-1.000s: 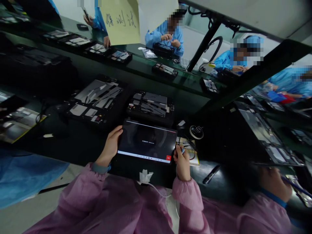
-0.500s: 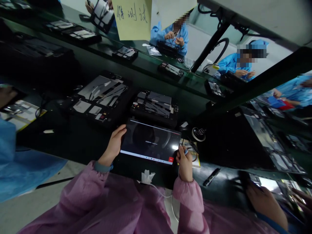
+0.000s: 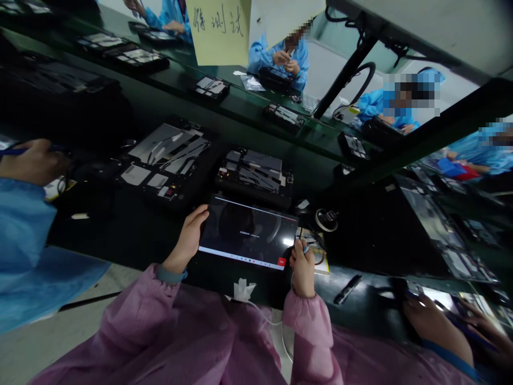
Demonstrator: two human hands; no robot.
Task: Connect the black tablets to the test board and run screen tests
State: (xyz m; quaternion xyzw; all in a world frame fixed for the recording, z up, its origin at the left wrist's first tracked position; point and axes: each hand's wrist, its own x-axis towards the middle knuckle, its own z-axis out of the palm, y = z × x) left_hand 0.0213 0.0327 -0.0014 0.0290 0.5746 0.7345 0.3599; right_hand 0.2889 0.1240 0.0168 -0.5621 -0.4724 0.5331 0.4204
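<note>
A tablet [image 3: 246,232] with a lit dark screen is held up between my two hands. Its screen shows a small line of text, a pale bar along the bottom and a red square at the lower right corner. My left hand [image 3: 186,238] grips the left edge, thumb on top. At the right edge my right hand [image 3: 303,266] is closed on the tablet, with something blue at a finger. Just beyond the tablet lie two opened devices, a smaller one [image 3: 256,174] and a larger one [image 3: 166,160], their inner parts showing.
Right of the tablet are a round black-and-white object [image 3: 326,220] and a black pen-like tool [image 3: 348,289]. A co-worker's hand [image 3: 34,161] is at the left, another's hand [image 3: 436,326] at the lower right. A yellow paper sign [image 3: 219,32] hangs above. More opened devices line the bench behind.
My hands and the tablet have barely moved. The left co-worker's arm has come further into view. Across the bench, a person has lowered a device that was held up.
</note>
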